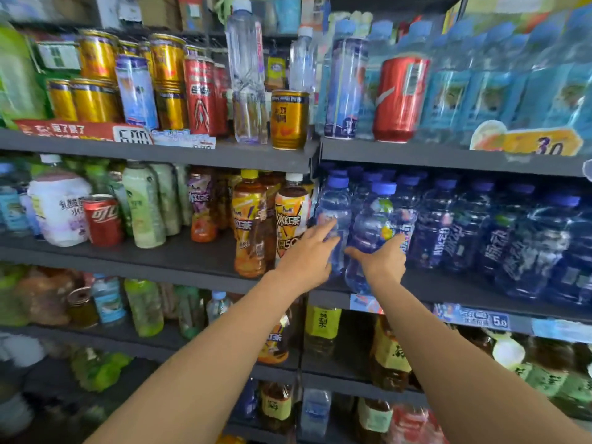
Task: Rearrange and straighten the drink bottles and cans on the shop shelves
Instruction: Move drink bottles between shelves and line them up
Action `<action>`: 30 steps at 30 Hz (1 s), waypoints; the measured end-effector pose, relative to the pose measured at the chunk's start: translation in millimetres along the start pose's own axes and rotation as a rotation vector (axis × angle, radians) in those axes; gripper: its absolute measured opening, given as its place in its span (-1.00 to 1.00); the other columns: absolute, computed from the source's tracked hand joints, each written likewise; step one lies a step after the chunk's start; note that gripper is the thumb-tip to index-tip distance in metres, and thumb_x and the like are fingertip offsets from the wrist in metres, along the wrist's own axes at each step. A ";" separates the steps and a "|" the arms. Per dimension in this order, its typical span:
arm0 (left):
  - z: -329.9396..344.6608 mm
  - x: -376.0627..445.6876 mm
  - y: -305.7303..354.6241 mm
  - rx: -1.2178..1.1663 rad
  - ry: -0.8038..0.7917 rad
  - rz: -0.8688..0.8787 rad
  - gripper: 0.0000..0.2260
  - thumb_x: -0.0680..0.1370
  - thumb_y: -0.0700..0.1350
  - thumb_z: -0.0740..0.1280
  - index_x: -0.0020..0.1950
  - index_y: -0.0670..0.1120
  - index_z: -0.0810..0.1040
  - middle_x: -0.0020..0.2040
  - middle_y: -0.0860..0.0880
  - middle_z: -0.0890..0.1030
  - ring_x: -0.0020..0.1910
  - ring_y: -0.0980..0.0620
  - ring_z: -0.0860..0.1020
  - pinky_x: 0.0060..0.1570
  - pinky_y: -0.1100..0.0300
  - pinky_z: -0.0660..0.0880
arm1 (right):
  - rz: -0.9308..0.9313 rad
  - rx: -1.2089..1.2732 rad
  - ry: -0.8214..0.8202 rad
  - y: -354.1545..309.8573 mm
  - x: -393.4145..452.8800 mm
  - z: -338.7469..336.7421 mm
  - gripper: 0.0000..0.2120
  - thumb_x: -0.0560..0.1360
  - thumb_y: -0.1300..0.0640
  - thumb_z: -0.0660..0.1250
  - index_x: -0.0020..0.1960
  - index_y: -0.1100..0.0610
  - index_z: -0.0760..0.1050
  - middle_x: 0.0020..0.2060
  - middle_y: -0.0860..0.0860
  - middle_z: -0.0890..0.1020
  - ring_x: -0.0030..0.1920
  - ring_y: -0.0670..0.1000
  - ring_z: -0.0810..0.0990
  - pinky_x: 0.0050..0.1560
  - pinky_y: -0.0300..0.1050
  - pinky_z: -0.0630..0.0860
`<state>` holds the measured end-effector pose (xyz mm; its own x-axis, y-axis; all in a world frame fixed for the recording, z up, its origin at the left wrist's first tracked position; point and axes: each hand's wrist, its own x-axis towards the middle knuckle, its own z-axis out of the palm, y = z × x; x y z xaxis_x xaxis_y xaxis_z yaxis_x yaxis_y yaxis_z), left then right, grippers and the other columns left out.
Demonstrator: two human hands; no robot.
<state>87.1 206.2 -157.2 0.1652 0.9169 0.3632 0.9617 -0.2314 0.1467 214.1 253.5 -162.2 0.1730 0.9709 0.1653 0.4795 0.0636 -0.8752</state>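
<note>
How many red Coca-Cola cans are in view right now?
2. One red Coca-Cola can stands on the top shelf among the blue-labelled water bottles; the other sits on the middle shelf at left, beside a white bottle. More may be hidden behind.

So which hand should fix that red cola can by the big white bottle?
Probably the left hand: it is nearer the red cola can on that same shelf; the right hand sits farther right, at the blue-capped bottles.

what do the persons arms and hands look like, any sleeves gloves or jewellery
Both forearms are bare as far as the picture shows them, with no sleeve in view. The left hand and the right hand are bare too: no gloves, and no watch, bracelet or ring can be seen on the sides that show. The picture is slightly blurred, so small details could be missed.
</note>
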 end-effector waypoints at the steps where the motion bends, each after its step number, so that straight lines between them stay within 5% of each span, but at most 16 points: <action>1: 2.3 0.2 -1.0 0.014 -0.004 0.005 -0.54 0.56 -0.24 0.19 0.47 -0.18 0.24 0.55 -0.04 -0.02 0.52 -0.02 0.01 0.40 0.18 0.13 | -0.003 -0.009 -0.005 2.8 3.6 3.7 -0.32 0.36 0.05 0.51 0.26 0.27 0.18 0.18 0.25 0.50 0.14 0.26 0.51 0.01 0.07 0.43; 10: 17.4 6.0 -4.2 0.124 0.007 0.016 -0.63 0.55 -0.25 0.19 0.36 -0.22 0.38 0.55 -0.03 -0.02 0.48 -0.07 0.05 0.33 0.03 0.32 | -0.053 0.031 -0.123 11.2 35.2 12.4 -0.39 0.34 0.12 0.53 0.12 0.25 0.16 0.20 0.26 0.45 0.19 0.25 0.47 0.05 0.07 0.42; 16: 23.2 9.9 6.4 0.238 0.051 -0.028 -0.49 0.54 -0.25 0.19 0.49 -0.13 0.18 0.53 -0.11 0.00 0.46 -0.15 0.07 0.36 -0.01 0.28 | -0.088 -0.105 -0.214 33.1 36.0 8.1 -0.10 0.37 0.17 0.48 0.48 0.17 -0.04 0.38 0.21 0.28 0.35 0.25 0.32 0.19 0.11 0.39; 24: 25.4 10.3 7.5 0.465 0.020 -0.030 -0.43 0.54 -0.25 0.19 0.52 -0.11 0.08 0.53 -0.17 -0.05 0.46 -0.19 0.08 0.39 0.01 0.15 | -0.014 -0.179 -0.120 28.9 37.4 15.2 -0.28 0.39 0.09 0.47 0.37 0.28 0.15 0.36 0.19 0.27 0.35 0.23 0.31 0.18 0.10 0.39; 30: 15.9 10.5 14.1 0.504 -0.003 -0.008 -0.45 0.53 -0.26 0.19 0.50 -0.14 0.12 0.52 -0.20 0.01 0.47 -0.19 0.08 0.37 -0.06 0.15 | -0.002 -0.164 -0.043 18.1 28.5 16.2 -0.29 0.44 0.12 0.43 0.40 0.25 0.09 0.37 0.20 0.20 0.35 0.25 0.25 0.21 0.11 0.37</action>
<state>105.9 217.7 -166.0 0.1574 0.9190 0.3616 0.9487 -0.0391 -0.3136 213.8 286.0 -180.7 0.1368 0.9801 0.1441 0.6143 0.0301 -0.7885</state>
